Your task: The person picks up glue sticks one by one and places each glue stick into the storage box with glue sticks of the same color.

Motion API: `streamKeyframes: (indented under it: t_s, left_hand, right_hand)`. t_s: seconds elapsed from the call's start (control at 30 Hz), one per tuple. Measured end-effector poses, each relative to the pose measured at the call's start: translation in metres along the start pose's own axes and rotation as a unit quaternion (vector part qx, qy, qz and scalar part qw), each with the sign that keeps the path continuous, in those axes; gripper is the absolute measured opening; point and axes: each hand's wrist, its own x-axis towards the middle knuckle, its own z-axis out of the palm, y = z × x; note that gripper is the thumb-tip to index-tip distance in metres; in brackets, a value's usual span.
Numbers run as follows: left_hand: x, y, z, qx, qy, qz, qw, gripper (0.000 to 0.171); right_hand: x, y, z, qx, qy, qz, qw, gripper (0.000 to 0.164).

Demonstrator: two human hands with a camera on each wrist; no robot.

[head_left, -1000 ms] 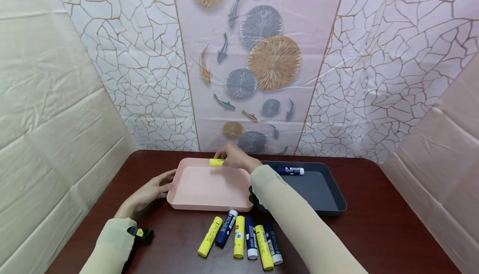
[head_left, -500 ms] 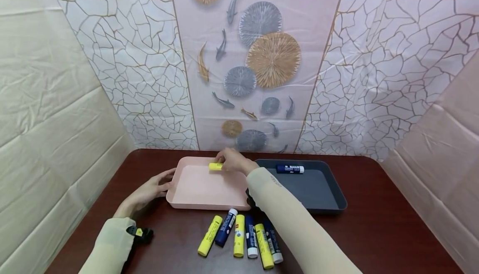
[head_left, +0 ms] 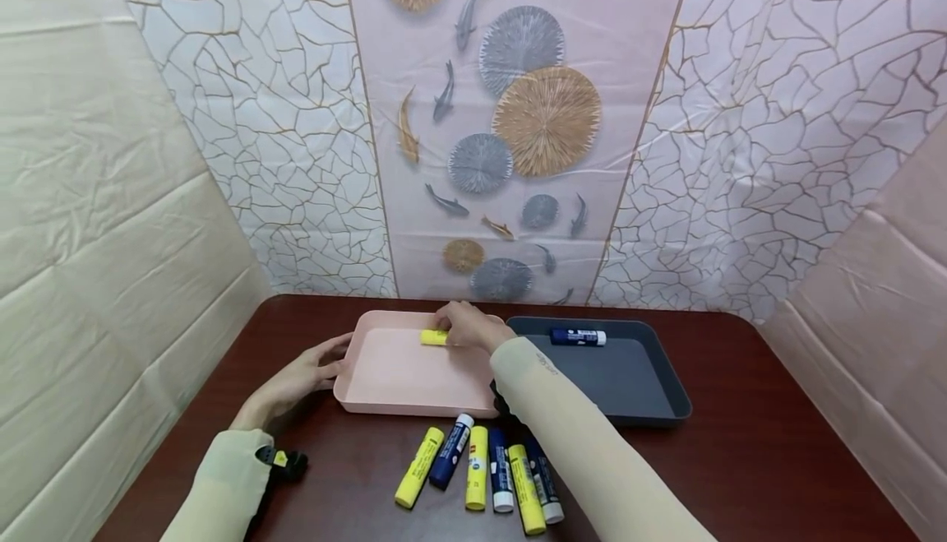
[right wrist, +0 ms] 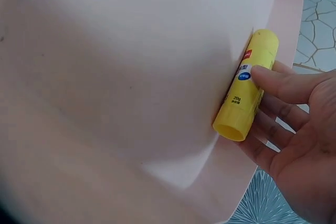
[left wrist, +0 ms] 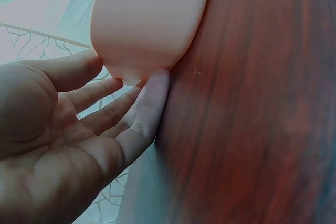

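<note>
My right hand (head_left: 468, 326) pinches a yellow glue stick (right wrist: 247, 85) between thumb and fingers. The stick lies sideways low inside the pink tray (head_left: 414, 373), along its far wall. In the head view the hand hides the stick's right end. At the tray's left end is my left hand (head_left: 299, 379), with thumb and fingers spread and nearly straight. Its fingertips (left wrist: 157, 80) touch the outside of the tray wall in the left wrist view.
A dark grey tray (head_left: 629, 377) stands right of the pink one, with a blue glue stick (head_left: 578, 337) near its back wall. Several yellow and blue glue sticks (head_left: 477, 468) lie in a row on the brown table (head_left: 769, 443) in front. Patterned cloth hangs behind.
My right hand has lowered the yellow glue stick from the pink tray's far rim down into the tray. The left hand stays at the tray's left end.
</note>
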Motion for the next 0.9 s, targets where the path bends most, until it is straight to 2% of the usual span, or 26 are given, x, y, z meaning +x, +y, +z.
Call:
streamKeyframes:
  t_s: [0.23,0.47,0.9]
  left_hand:
    - [-0.002,0.003,0.002,-0.003,-0.005,0.008,1.0000,0.065]
    - [-0.001,0.004,0.002,0.005,0.001,0.001,1.0000,0.065]
    - [0.001,0.002,0.001,-0.004,-0.002,0.001,1.0000,0.064]
  right_hand:
    - [-0.004,-0.003,0.000,-0.008,0.006,-0.002,1.000,0.038]
    - [-0.004,-0.010,-0.013,-0.028,0.026,-0.018,0.999,0.034]
    - [-0.018,-0.001,-0.039,0.027,0.029,0.000,0.999,0.027]
